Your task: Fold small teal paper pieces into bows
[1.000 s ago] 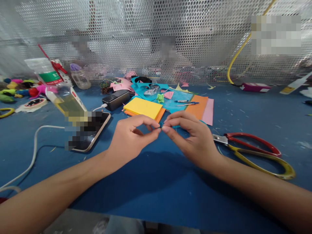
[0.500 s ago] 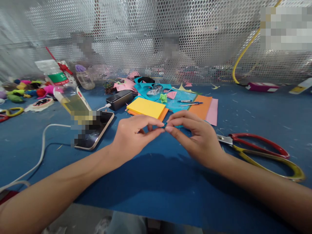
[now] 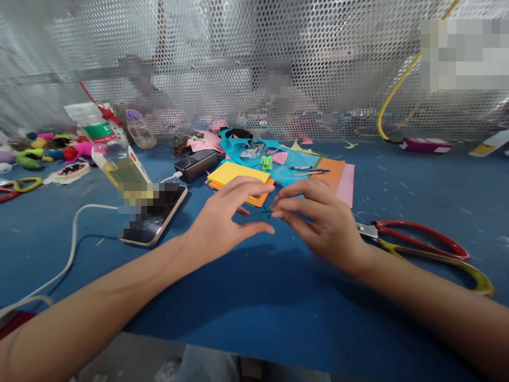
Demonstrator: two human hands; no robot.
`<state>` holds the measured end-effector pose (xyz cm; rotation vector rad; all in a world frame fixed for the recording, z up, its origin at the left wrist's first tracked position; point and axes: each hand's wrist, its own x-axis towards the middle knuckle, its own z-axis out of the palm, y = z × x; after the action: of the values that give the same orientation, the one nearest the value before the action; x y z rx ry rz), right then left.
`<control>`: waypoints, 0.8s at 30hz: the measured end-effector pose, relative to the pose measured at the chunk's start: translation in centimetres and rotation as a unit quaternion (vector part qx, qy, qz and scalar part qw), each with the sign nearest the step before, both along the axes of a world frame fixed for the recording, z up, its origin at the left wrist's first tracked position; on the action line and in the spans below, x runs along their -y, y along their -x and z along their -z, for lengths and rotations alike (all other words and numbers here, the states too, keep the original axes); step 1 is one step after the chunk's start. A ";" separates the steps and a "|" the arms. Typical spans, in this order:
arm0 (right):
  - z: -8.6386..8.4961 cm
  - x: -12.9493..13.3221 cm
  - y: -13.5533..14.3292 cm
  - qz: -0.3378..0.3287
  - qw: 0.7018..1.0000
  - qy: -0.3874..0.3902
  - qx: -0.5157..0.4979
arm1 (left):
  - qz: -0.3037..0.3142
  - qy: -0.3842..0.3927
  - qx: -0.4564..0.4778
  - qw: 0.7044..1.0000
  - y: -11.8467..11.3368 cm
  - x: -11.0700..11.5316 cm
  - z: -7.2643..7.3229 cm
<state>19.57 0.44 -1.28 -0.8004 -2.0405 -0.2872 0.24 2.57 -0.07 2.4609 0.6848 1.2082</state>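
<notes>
Between the fingertips of my right hand (image 3: 324,223) is a small folded piece of blue paper (image 3: 266,211), pinched and held just above the table. Its exact shape is too small and blurred to make out. My left hand (image 3: 228,212) is open beside it, thumb and forefinger spread apart around the paper's left end without visibly touching it. Behind the hands lie a stack of yellow and orange paper (image 3: 233,173) and, farther right, orange sheets (image 3: 333,171) with pink paper beneath. A small green folded paper piece (image 3: 266,162) rests farther back.
Large scissors (image 3: 423,244) with red and yellow handles lie by my right forearm. To the left are a phone (image 3: 157,223), a leaning bottle (image 3: 115,154), a black device (image 3: 196,165) and a white cable (image 3: 73,249). A perforated metal panel (image 3: 338,63) closes off the back.
My left fingers have let go of the blue paper and spread apart. My right hand keeps its pinch on the paper. The view has shifted slightly.
</notes>
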 end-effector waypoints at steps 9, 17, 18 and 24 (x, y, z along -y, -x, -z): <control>0.0 -0.7 -1.5 -0.018 0.989 -0.094 0.117 | 0.046 -0.035 -0.108 0.993 0.4 -1.2 -0.1; 1.0 -1.6 -1.0 0.002 1.000 -0.005 0.009 | -0.075 -0.056 -0.141 0.986 1.5 -3.3 0.7; 1.2 -1.7 -1.1 0.004 1.000 0.003 0.015 | -0.114 -0.040 -0.166 0.979 1.7 -3.7 0.9; 1.8 -2.3 -1.5 0.038 0.997 0.067 0.010 | -0.226 -0.010 -0.241 0.944 3.4 -6.3 0.7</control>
<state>21.04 2.74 -3.13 -0.9618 -2.0673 -0.2021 -3.16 8.84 -0.74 2.7277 1.4394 0.7261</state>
